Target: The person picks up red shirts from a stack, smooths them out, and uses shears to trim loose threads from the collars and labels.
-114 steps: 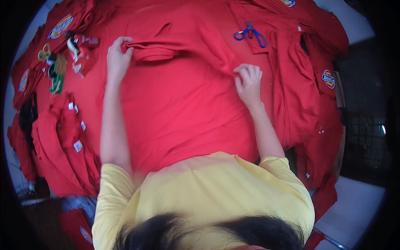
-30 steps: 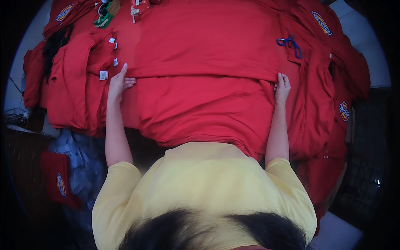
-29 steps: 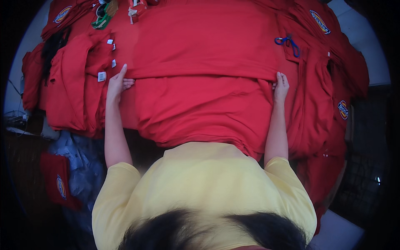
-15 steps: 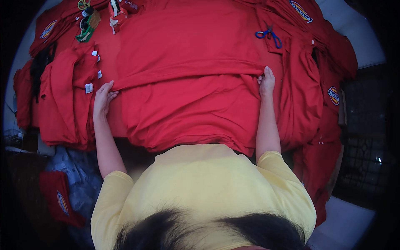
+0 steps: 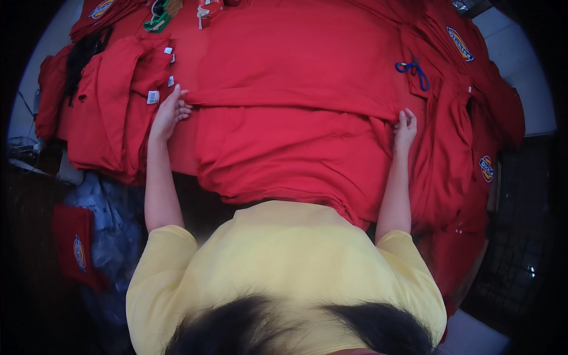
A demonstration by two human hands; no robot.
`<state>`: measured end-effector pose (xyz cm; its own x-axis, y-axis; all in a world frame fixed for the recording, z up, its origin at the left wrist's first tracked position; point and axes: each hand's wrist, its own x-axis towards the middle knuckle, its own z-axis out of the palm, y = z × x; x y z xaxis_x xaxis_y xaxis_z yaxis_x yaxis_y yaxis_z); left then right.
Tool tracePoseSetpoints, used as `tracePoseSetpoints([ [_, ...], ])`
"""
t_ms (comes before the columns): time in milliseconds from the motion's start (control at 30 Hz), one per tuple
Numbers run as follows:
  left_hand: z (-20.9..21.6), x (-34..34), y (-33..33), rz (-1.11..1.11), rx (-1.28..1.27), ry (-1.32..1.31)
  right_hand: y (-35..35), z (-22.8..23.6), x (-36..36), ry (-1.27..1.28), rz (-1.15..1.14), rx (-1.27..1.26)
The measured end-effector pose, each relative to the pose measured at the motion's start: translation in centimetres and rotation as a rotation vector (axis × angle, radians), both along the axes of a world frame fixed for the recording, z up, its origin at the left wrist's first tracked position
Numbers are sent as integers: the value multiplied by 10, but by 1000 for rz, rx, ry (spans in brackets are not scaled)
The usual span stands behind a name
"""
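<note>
A large red garment (image 5: 296,65) lies spread over the table in front of me, with a folded strip running across its middle. My left hand (image 5: 173,112) is closed at the left end of this strip, its fingertips on the cloth edge. At the strip's right end, my right hand (image 5: 405,131) pinches the cloth between thumb and fingers. Below the strip, the near part of the garment is wrinkled and drops toward my body. Blue-handled scissors (image 5: 421,77) lie just beyond my right hand.
Folded red garments (image 5: 109,112) with white tags (image 5: 153,97) are piled at the left. More red garments (image 5: 444,148) lie at the right, some with logo patches. Tape dispensers (image 5: 158,21) stand at the far left. A clear plastic bag (image 5: 109,222) hangs low at the left beside a red folded piece (image 5: 72,242).
The view has turned, so the table things sit farther right in the picture. Both hands stay at the ends of the folded strip.
</note>
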<state>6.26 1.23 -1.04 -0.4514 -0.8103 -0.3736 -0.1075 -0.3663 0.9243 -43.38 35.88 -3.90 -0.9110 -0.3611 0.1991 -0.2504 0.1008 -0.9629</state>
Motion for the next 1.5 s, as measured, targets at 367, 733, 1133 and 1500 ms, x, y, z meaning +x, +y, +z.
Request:
tracePoseSetpoints([
  [367, 32, -22, 23, -470, -925, -520, -66, 66, 64, 463, 692, 767],
  [733, 73, -189, 162, 91, 27, 568, -337, 271, 3, 433, 877, -110],
  [1133, 8, -176, 151, -204, -591, -168, -115, 48, -136, 589, -314, 1202],
  [1500, 32, -185, 147, -187, 173, 322, -101, 56, -142, 404, -306, 1240],
])
